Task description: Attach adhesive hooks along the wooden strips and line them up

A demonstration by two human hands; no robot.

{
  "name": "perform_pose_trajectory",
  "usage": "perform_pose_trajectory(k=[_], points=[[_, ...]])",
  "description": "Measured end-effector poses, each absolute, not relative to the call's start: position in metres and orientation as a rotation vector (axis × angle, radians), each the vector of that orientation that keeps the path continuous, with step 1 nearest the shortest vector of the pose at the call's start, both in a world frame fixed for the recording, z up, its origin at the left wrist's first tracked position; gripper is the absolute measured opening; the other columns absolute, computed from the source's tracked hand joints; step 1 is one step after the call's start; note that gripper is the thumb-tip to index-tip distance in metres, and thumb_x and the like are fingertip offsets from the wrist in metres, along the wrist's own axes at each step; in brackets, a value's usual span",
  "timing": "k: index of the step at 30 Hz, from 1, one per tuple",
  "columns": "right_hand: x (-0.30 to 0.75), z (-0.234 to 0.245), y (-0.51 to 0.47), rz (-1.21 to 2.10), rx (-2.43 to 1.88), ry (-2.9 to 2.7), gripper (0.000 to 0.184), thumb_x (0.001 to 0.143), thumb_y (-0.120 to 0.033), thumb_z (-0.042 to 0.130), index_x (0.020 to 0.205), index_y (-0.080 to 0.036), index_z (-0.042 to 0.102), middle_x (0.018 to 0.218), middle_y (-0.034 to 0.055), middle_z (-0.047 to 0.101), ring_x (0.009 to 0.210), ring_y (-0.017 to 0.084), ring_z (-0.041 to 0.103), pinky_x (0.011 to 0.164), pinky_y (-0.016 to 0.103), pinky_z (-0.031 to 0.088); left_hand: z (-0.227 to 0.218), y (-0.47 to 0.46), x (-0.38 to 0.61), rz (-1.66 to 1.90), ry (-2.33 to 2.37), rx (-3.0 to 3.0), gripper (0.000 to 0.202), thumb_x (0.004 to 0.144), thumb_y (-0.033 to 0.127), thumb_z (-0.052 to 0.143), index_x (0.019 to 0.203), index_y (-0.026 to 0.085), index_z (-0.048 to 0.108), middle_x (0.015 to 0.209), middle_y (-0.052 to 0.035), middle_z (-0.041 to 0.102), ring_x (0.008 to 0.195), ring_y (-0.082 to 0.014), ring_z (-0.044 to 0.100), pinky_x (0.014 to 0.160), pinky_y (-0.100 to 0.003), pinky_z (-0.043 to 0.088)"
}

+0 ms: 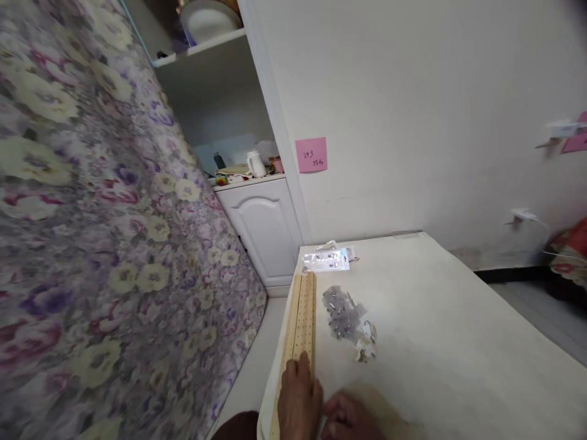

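My left hand (300,391) rests on top of long pale wooden strips with rows of small holes (300,324). Its fingers point forward along the strips, and the thumb lies toward their right edge. Just to the right, low in the view, is my right hand (346,415) with curled fingers close above the table. Whatever those fingers hold, if anything, is hidden. Ahead of the right hand lies a heap of small grey see-through packets (342,311). Against the heap are a few small white pieces (365,342), too small to name.
Clear plastic packages (325,260) lie at the far end of the white table (435,305). A floral curtain (114,244) hangs on the left beside a shelf cupboard (266,226). On the wall are a pink note (312,154) and a plug with a cable (523,214).
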State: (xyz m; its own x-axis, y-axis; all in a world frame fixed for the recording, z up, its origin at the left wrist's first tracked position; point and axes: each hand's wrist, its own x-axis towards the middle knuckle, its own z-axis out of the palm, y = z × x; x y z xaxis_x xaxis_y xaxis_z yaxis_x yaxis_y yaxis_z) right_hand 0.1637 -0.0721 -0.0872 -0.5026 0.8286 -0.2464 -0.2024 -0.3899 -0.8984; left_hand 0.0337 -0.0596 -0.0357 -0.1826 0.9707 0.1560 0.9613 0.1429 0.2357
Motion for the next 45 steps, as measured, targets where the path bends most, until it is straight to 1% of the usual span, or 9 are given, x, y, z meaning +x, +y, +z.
perform_pose_trajectory(k=[7,12,16,22,27,31,38,42,45], points=[[0.181,-0.082,-0.073,1.963,-0.919,-1.123,0.034,0.061,-0.038,0.063,0.084,-0.018,0.048,0.064,-0.0032,0.059,0.051,0.014,0.061,0.05,0.025,0.044,-0.028,-0.062,0.037,0.418,2.36,1.966,0.047,0.083,0.019,0.041,0.13,0.015,0.044,0.107,-0.0092,0.052,0.1,-0.021,0.053,0.086,-0.029,0.041],[0.245,-0.075,-0.053,1.558,-1.049,-1.374,0.022,0.073,-0.032,0.055,0.09,-0.019,0.051,0.069,-0.0037,0.056,0.052,0.012,0.06,0.05,0.024,0.045,-0.03,-0.062,0.036,0.482,2.36,1.984,0.048,0.084,0.027,0.046,0.13,0.016,0.044,0.11,-0.0103,0.051,0.101,-0.0238,0.052,0.087,-0.035,0.043],[0.293,-0.076,-0.04,1.371,-1.165,-1.403,0.022,0.081,-0.035,0.048,0.095,-0.019,0.052,0.071,-0.0019,0.058,0.053,0.014,0.061,0.052,0.027,0.048,-0.032,-0.068,0.048,0.751,2.247,2.11,0.041,0.086,0.032,0.046,0.126,0.021,0.05,0.111,-0.01,0.053,0.101,-0.0257,0.051,0.091,-0.042,0.043],[0.306,-0.081,-0.015,1.298,-1.211,-1.262,0.038,0.077,-0.034,0.053,0.11,-0.017,0.051,0.1,0.0085,0.061,0.076,0.02,0.066,0.06,0.033,0.056,-0.061,-0.074,0.098,0.972,1.879,2.046,0.045,0.087,0.025,0.046,0.131,0.021,0.042,0.125,-0.0097,0.047,0.119,-0.0217,0.045,0.101,-0.038,0.041],[0.296,-0.083,0.014,1.228,-1.237,-1.261,0.042,0.072,-0.028,0.058,0.112,-0.014,0.052,0.099,0.0092,0.062,0.074,0.02,0.067,0.066,0.035,0.057,-0.075,-0.052,0.121,0.995,1.814,1.931,0.052,0.082,0.018,0.048,0.133,0.02,0.039,0.129,-0.0102,0.043,0.121,-0.0209,0.043,0.103,-0.036,0.04],[0.282,-0.088,0.022,1.22,-1.234,-1.255,0.043,0.072,-0.029,0.059,0.112,-0.015,0.053,0.099,0.0084,0.064,0.074,0.019,0.068,0.067,0.034,0.058,-0.067,-0.03,0.129,1.043,1.805,1.838,0.054,0.077,0.012,0.048,0.13,0.02,0.041,0.126,-0.0095,0.044,0.117,-0.0193,0.047,0.098,-0.032,0.042],[0.271,-0.096,0.023,1.195,-1.181,-1.222,0.034,0.075,-0.03,0.059,0.106,-0.017,0.056,0.094,0.008,0.064,0.078,0.022,0.068,0.067,0.038,0.061,-0.068,-0.022,0.13,1.161,1.805,1.783,0.051,0.076,0.008,0.046,0.125,0.023,0.044,0.121,-0.0075,0.047,0.108,-0.0185,0.051,0.092,-0.031,0.044],[0.27,-0.097,0.022,1.132,-1.17,-1.25,0.031,0.077,-0.031,0.057,0.105,-0.017,0.057,0.093,0.0088,0.064,0.082,0.024,0.067,0.063,0.037,0.06,-0.072,-0.024,0.129,1.2,1.803,1.796,0.051,0.076,0.007,0.046,0.125,0.023,0.043,0.113,-0.0061,0.048,0.088,-0.0151,0.053,0.084,-0.029,0.046],[0.274,-0.095,0.016,0.905,-1.197,-1.359,0.027,0.078,-0.029,0.055,0.102,-0.017,0.059,0.092,0.0085,0.064,0.08,0.022,0.065,0.067,0.036,0.058,-0.073,-0.025,0.128,1.216,1.794,1.805,0.052,0.076,0.006,0.045,0.125,0.022,0.043,0.106,-0.0044,0.047,0.077,-0.0125,0.051,0.08,-0.028,0.047]])
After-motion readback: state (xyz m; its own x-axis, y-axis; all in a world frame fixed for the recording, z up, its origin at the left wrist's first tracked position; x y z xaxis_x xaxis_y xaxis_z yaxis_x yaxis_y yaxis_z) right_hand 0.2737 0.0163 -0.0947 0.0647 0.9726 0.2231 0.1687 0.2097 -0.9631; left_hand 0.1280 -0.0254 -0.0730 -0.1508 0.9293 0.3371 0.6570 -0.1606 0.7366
